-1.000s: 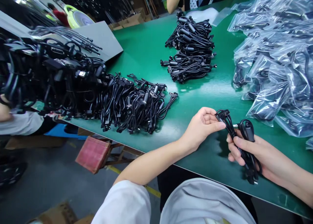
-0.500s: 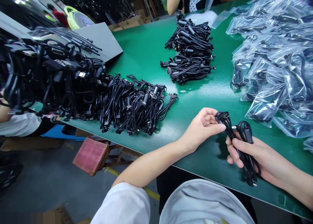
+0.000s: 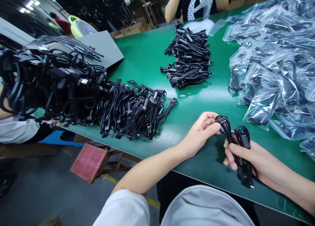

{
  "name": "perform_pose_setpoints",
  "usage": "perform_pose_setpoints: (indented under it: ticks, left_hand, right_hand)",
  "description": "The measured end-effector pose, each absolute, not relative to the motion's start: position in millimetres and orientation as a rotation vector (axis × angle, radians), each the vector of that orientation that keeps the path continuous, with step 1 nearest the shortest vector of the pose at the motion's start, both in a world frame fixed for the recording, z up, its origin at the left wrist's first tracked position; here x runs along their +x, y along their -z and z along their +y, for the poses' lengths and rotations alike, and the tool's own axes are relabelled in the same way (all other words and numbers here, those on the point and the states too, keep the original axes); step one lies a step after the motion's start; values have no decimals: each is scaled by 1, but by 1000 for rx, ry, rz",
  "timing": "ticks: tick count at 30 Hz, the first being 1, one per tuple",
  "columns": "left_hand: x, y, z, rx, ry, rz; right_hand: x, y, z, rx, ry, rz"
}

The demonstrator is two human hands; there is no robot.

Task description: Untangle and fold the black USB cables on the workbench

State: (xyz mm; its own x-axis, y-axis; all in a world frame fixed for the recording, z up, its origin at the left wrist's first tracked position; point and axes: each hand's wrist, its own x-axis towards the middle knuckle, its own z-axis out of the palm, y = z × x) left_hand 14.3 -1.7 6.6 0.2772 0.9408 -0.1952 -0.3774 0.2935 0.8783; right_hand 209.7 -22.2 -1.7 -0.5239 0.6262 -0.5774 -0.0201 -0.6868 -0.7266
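Note:
A bundled black cable [image 3: 242, 168] lies across the fingers of my right hand [image 3: 254, 153], which is closed around its middle just above the green table [image 3: 197, 102]. At its upper end is a flat connector with a metal-rimmed socket, facing up. My left hand [image 3: 203, 129] pinches the side of that connector end between thumb and fingers. A thick cylindrical part of the cable rests against my right hand near the thumb. The bundle's lower end hangs toward the table's front edge, a small metal tip showing.
A long heap of black cables [image 3: 81, 91] covers the left side. Another cable pile [image 3: 188, 55] lies at the far middle, and clear bags [image 3: 278, 68] with cables fill the right. Across the table sits a person [image 3: 197, 4]. A red-topped stool [image 3: 90, 162] stands below the front edge.
The view has shifted slightly. Both hands keep hold of the cable; its connector end has turned so that the socket shows more plainly.

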Motion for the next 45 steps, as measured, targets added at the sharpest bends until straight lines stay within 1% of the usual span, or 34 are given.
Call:
perform_pose_setpoints:
  ticks: [10, 25, 32, 45]
  left_hand:
    - [15, -10, -1, 817, -1022, 893]
    - [14, -9, -2, 829, -1018, 906]
    - [14, -6, -5, 862, -939, 865]
    - [16, -5, -5, 909, -951, 880]
  right_hand:
    - [214, 8, -25, -1174, -2309, -957]
    - [214, 4, -24, -1172, -2266, -1002]
    - [211, 2, -19, -1252, -2220, -791]
    - [208, 1, -21, -1234, -2163, -798]
